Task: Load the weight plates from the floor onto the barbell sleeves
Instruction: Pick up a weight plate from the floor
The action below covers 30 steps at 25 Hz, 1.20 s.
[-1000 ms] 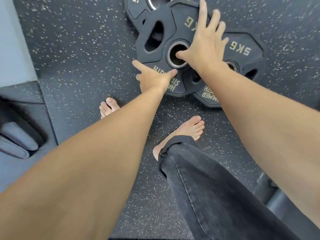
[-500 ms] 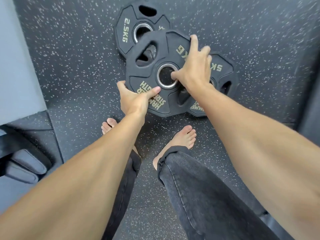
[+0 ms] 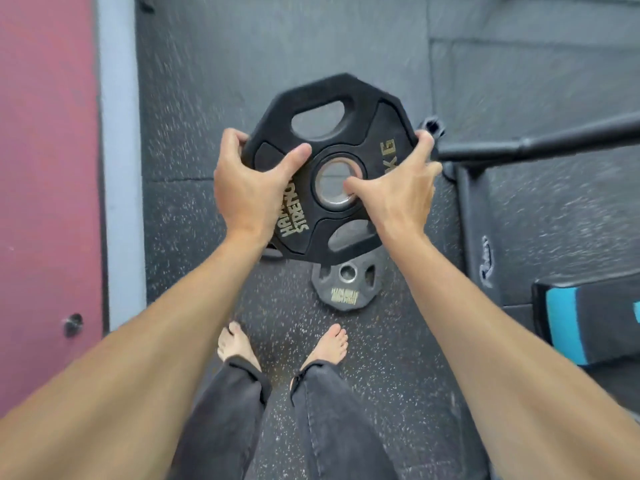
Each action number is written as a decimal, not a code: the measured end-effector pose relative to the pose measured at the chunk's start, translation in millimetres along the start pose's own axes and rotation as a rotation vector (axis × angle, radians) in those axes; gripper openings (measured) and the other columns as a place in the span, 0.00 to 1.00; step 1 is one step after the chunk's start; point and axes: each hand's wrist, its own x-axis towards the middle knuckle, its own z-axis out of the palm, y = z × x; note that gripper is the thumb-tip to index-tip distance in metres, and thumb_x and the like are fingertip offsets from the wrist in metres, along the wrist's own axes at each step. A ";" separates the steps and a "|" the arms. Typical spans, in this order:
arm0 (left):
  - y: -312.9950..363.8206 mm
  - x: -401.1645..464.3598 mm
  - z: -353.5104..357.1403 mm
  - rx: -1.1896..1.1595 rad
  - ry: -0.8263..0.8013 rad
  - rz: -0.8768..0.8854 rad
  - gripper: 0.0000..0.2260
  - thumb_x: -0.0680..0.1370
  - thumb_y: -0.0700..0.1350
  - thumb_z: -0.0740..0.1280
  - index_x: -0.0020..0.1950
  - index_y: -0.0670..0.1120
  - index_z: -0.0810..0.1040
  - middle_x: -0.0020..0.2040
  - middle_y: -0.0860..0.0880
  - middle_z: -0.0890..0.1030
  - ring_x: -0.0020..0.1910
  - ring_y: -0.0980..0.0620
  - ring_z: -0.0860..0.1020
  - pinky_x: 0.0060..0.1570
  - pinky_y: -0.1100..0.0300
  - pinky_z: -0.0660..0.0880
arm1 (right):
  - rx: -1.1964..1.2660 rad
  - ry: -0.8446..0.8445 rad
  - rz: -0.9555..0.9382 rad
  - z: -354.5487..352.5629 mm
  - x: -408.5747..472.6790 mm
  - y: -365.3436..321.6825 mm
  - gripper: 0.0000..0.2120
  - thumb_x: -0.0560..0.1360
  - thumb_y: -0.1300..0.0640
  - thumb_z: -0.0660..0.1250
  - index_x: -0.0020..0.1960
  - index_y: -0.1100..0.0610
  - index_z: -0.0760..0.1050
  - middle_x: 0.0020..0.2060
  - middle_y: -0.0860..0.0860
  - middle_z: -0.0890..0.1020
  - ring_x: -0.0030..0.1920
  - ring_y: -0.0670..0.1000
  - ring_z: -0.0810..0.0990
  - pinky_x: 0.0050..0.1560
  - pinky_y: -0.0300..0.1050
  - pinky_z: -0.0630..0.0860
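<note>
Holding a black weight plate [image 3: 332, 168] clear of the floor, both hands are gripping it by its edges: the left hand [image 3: 252, 188] is wrapping the left rim with the thumb pressing on the face, and the right hand [image 3: 398, 192] is clamping the right rim with its thumb sitting at the steel-ringed centre hole. The plate is hanging face-up in front of the person, just beside the tip of the barbell sleeve [image 3: 433, 128], which is reaching in from the right.

Judging by this, the loading is only getting under way: no plate is showing on the visible stretch of the barbell [image 3: 554, 140], and the hole is not yet lining up with the sleeve, so tilting the plate upright and sliding it on is remaining to do. At least one smaller plate [image 3: 346, 285] is lying flat on the floor below, waiting its turn; a dark edge peeking out under the held plate is possibly another, but blur is making that hard to call.

Underfoot, black speckled rubber flooring [image 3: 207, 81] is covering the room, with bare feet standing on it. A maroon wall [image 3: 45, 168] with a pale strip is running along the left, and a padded bench with a blue band [image 3: 571, 323] is sitting at the right.
</note>
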 end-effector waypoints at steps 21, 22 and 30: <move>679.9 -149.4 -318.4 0.543 -0.202 1.437 0.29 0.53 0.65 0.81 0.47 0.54 0.77 0.32 0.59 0.74 0.37 0.51 0.75 0.43 0.59 0.65 | 0.441 0.625 -0.837 -552.1 -225.7 -333.4 0.38 0.48 0.33 0.82 0.44 0.57 0.73 0.32 0.46 0.80 0.33 0.50 0.80 0.34 0.55 0.78; 690.6 -160.3 -327.7 0.527 -0.234 1.467 0.30 0.53 0.65 0.81 0.48 0.55 0.78 0.32 0.61 0.74 0.38 0.52 0.75 0.43 0.59 0.65 | 0.455 0.652 -0.811 -562.5 -242.7 -333.1 0.37 0.47 0.33 0.82 0.44 0.56 0.73 0.32 0.46 0.80 0.33 0.50 0.80 0.35 0.55 0.78; 745.8 -223.7 -362.3 -0.220 -0.357 1.616 0.28 0.58 0.58 0.81 0.56 0.55 0.83 0.46 0.58 0.83 0.46 0.58 0.81 0.51 0.58 0.78 | 0.343 1.160 -0.683 -664.3 -376.9 -333.3 0.35 0.48 0.33 0.81 0.43 0.55 0.74 0.33 0.43 0.79 0.39 0.53 0.80 0.39 0.52 0.78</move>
